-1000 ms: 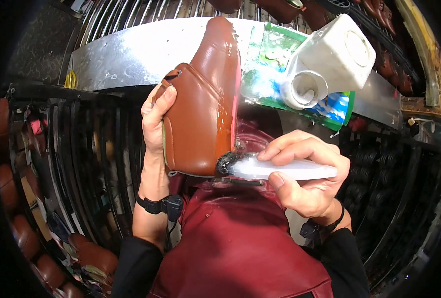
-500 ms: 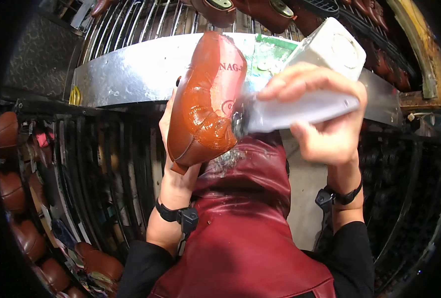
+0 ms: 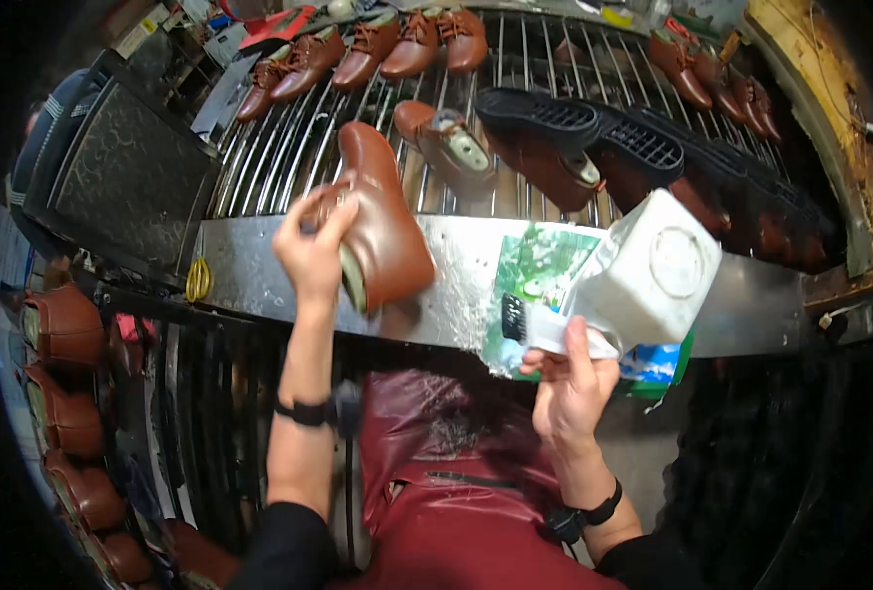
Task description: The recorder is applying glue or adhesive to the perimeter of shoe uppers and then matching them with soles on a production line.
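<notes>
The white jug point(image 3: 674, 258) lies tipped over on a green, white and blue plastic sheet point(image 3: 535, 258), its square base facing up; its mouth is not visible, so whatever it contains cannot be made out. To the left of the jug, the left hand point(image 3: 316, 241) has its fingers closed on the upper of a brown shoe point(image 3: 387, 231), which is over the metal ledge point(image 3: 269, 264) with its toe pointing away from the person; whether it rests there is hard to tell. Just in front of the jug, the right hand point(image 3: 574, 393) clamps a white-handled brush point(image 3: 546, 332) between thumb and fingers, its black bristles toward the left, apart from the shoe. Beyond the jug and to its left, one shoe point(image 3: 446, 147) on the rod rack point(image 3: 259, 177) has a pale insert in its opening. Soles-up shoes point(image 3: 643, 147) crowd directly behind the jug, overlapping so that their uppers are partly hidden. Far left of the jug, stacked brown shoes point(image 3: 67, 329) run into the dark rim and are cut off, as is the dark red apron point(image 3: 456, 531) at the lower edge.
</notes>
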Action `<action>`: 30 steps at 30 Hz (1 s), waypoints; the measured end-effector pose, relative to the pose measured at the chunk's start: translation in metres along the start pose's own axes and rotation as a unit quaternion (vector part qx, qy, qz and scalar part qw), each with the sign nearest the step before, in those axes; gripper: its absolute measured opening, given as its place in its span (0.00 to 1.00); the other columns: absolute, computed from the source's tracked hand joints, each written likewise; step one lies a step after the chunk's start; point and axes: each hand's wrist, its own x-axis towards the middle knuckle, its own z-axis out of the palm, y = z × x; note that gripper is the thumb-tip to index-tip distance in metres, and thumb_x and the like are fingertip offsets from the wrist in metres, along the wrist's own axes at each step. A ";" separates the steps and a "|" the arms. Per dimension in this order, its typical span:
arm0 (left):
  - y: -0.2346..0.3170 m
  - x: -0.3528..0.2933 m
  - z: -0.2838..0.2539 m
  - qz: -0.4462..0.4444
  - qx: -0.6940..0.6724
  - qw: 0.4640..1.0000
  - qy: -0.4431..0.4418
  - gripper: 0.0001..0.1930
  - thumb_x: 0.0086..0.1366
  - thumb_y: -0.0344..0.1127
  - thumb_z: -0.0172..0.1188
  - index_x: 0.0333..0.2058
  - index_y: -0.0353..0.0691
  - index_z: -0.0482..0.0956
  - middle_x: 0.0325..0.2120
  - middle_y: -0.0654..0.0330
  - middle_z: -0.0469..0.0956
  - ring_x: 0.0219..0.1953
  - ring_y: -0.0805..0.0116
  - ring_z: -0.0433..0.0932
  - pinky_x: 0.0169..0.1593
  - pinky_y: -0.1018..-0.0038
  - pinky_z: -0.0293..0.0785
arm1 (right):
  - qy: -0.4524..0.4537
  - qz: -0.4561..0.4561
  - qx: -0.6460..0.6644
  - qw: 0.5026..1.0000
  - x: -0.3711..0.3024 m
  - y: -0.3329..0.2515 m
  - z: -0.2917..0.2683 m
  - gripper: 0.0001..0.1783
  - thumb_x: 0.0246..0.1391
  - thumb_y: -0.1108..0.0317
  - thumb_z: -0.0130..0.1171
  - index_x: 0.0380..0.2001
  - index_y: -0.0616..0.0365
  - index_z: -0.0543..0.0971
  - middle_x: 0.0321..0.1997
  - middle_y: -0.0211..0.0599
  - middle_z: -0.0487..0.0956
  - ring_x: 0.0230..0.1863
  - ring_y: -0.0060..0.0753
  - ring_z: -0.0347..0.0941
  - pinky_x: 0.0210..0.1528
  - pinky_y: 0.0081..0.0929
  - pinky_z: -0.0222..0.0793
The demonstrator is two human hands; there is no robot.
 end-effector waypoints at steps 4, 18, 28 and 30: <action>-0.014 0.122 0.040 0.039 0.368 0.928 -0.041 0.29 0.52 0.55 0.74 0.45 0.36 0.89 0.39 0.43 0.88 0.45 0.47 0.88 0.52 0.57 0.82 | 0.015 -0.033 -0.016 0.999 -0.010 -0.022 0.007 0.12 0.73 0.65 0.58 0.40 0.67 0.77 0.32 0.48 0.84 0.24 0.37 0.82 0.24 0.32 0.82; -0.006 -0.094 -0.078 -0.036 0.277 0.959 0.045 0.22 0.59 0.46 0.71 0.44 0.32 0.85 0.41 0.42 0.85 0.46 0.45 0.85 0.54 0.53 0.79 | -0.037 0.000 -0.103 0.994 0.001 -0.024 -0.053 0.22 0.73 0.52 0.58 0.56 0.61 0.77 0.44 0.35 0.83 0.31 0.20 0.74 0.28 0.16 0.66; 0.149 -0.335 -0.555 -0.498 0.511 0.643 0.278 0.36 0.54 0.55 0.74 0.54 0.31 0.83 0.41 0.51 0.87 0.44 0.50 0.85 0.52 0.57 0.80 | -0.033 -0.014 -0.118 0.992 -0.030 -0.014 -0.058 0.17 0.69 0.62 0.64 0.54 0.61 0.76 0.38 0.40 0.81 0.27 0.30 0.78 0.25 0.27 0.73; 0.156 -0.361 -0.424 -0.463 0.386 0.757 0.253 0.35 0.56 0.58 0.76 0.43 0.24 0.86 0.39 0.52 0.86 0.39 0.66 0.83 0.46 0.67 0.81 | -0.004 -0.044 -0.118 0.992 -0.030 -0.012 -0.051 0.13 0.69 0.66 0.63 0.50 0.62 0.76 0.36 0.45 0.83 0.23 0.35 0.79 0.22 0.31 0.75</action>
